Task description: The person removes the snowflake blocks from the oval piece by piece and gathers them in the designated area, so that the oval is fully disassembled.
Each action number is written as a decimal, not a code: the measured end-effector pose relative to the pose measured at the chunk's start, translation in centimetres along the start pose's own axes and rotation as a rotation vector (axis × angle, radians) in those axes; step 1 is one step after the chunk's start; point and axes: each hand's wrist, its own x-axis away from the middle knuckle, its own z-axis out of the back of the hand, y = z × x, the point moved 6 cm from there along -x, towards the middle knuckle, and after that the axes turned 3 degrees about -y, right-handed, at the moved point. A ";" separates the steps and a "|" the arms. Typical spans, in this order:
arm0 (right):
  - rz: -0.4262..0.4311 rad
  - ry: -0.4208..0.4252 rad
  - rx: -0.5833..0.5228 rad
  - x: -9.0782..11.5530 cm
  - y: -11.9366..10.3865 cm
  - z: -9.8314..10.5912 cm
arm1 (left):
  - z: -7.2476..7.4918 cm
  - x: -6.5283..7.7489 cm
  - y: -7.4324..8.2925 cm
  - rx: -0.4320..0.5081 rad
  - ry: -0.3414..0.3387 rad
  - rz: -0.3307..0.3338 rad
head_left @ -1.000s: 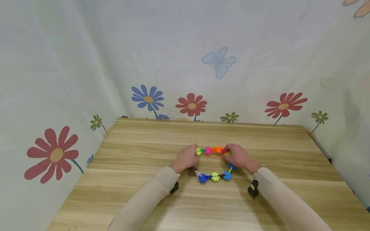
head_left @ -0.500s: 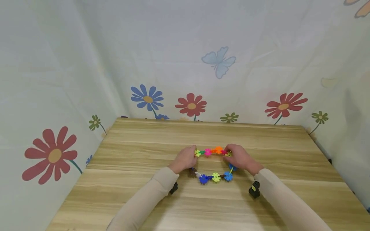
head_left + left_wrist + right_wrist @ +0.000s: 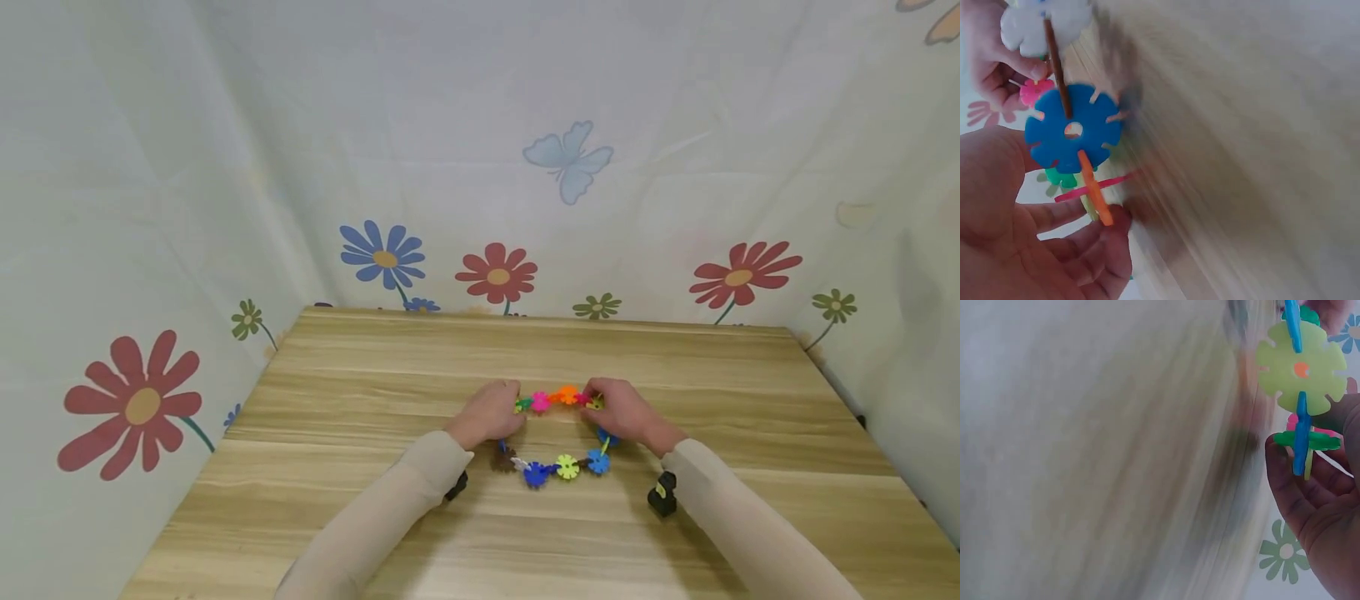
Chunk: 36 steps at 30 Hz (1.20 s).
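Observation:
A loop of notched plastic snowflake discs [image 3: 567, 467] in many colours stretches between both hands over the table. At its far left corner my left hand [image 3: 491, 412] grips the loop with thumb and fingers, hiding some discs. My right hand [image 3: 622, 410] pinches the far right corner. Between them run a pink disc [image 3: 540, 402] and an orange one [image 3: 567, 395]. In the left wrist view, fingers curl by an orange disc [image 3: 1099, 197] slotted below a blue disc [image 3: 1054, 140]. The right wrist view has fingertips at a green disc [image 3: 1325, 440] below a pale yellow disc [image 3: 1304, 365].
The wood-grain table [image 3: 420, 350] spreads around the loop on every side. Behind it hangs a pale curtain [image 3: 420, 150] printed with flowers and butterflies. Dark wrist devices [image 3: 662, 493] sit under both sleeves.
My left hand has shifted slightly right, now covering the yellow disc at the far left. The loop's near side has slid a little nearer and to the right. My right hand keeps its grip.

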 end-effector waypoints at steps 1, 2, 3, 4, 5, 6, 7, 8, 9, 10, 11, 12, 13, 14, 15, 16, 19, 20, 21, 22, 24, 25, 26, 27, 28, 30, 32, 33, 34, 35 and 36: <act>-0.002 -0.007 -0.006 0.0 -0.1 -0.1 | 0.1 -0.1 0.3 -0.019 0.003 -0.014; 0.002 -0.011 -0.009 0.0 -0.2 -0.1 | 0.1 -0.2 0.5 -0.042 0.004 -0.026; 0.000 -0.015 -0.012 0.0 -0.3 -0.2 | 0.1 -0.3 0.7 -0.061 0.007 -0.039; 0.005 -0.018 -0.015 0.0 -0.5 -0.2 | 0.0 -0.5 0.9 -0.075 0.013 -0.055; 0.008 -0.021 -0.020 0.1 -0.6 -0.3 | 0.0 -0.6 1.0 -0.079 0.015 -0.068; 0.011 -0.022 -0.018 0.1 -0.8 -0.3 | 0.0 -0.7 1.1 -0.079 0.018 -0.082; 0.018 -0.018 -0.019 0.1 -0.9 -0.2 | -0.1 -0.8 1.2 -0.073 0.022 -0.096; 0.024 -0.013 -0.018 0.1 -1.0 -0.2 | -0.1 -0.9 1.3 -0.065 0.025 -0.109; 0.026 -0.010 -0.015 0.1 -1.0 -0.1 | -0.1 -0.9 1.4 -0.054 0.031 -0.122; 0.031 -0.007 -0.013 0.1 -1.1 -0.1 | -0.1 -0.9 1.4 -0.041 0.035 -0.132; 0.032 -0.004 -0.009 0.1 -1.1 -0.1 | -0.1 -0.9 1.4 -0.032 0.039 -0.138; 0.032 -0.001 -0.005 0.2 -1.1 0.0 | -0.1 -0.9 1.4 -0.019 0.044 -0.142; 0.033 0.002 -0.001 0.2 -1.1 0.0 | -0.1 -0.9 1.4 -0.013 0.050 -0.144; 0.034 0.004 0.004 0.2 -1.0 0.1 | -0.1 -0.9 1.3 -0.008 0.057 -0.148; 0.035 0.005 0.008 0.3 -1.0 0.1 | -0.1 -0.8 1.3 -0.005 0.063 -0.150; 0.037 0.005 0.008 0.4 -1.0 0.1 | -0.1 -0.8 1.3 -0.004 0.070 -0.154; 0.044 0.008 0.001 0.6 -1.0 0.3 | 0.1 -0.7 1.2 0.001 0.093 -0.163; 0.041 0.010 0.002 0.6 -0.9 0.3 | 0.1 -0.7 1.1 0.009 0.097 -0.161; 0.031 0.013 -0.002 0.7 -0.7 0.4 | 0.1 -0.7 1.0 0.013 0.099 -0.156; 0.020 0.018 -0.008 0.8 -0.6 0.5 | 0.1 -0.6 0.8 0.020 0.101 -0.146; -0.007 0.024 -0.006 0.8 -0.2 0.6 | 0.2 -0.5 0.5 0.036 0.101 -0.121; -0.018 0.025 -0.007 0.9 0.0 0.6 | 0.2 -0.5 0.3 0.048 0.100 -0.108; -0.029 0.026 -0.008 0.9 0.1 0.7 | 0.3 -0.4 0.2 0.051 0.097 -0.098; -0.032 0.026 -0.016 0.9 0.2 0.7 | 0.3 -0.3 0.1 0.053 0.096 -0.091; -0.023 0.023 -0.021 0.9 0.1 0.7 | 0.4 -0.2 0.1 0.059 0.093 -0.087; -0.008 0.022 -0.037 1.0 -0.2 0.8 | 0.5 -0.1 0.3 0.067 0.081 -0.090; 0.011 0.023 -0.046 1.0 -0.5 0.9 | 0.5 0.0 0.4 0.071 0.065 -0.094; 0.020 0.026 -0.049 1.1 -0.7 1.0 | 0.5 0.1 0.4 0.078 0.057 -0.093; 0.029 0.028 -0.044 1.1 -0.8 1.0 | 0.4 0.1 0.4 0.084 0.047 -0.092; 0.031 0.031 -0.042 1.1 -0.9 1.0 | 0.4 0.1 0.5 0.090 0.038 -0.087; 0.040 0.034 -0.033 1.1 -1.0 1.0 | 0.3 0.1 0.5 0.096 0.031 -0.084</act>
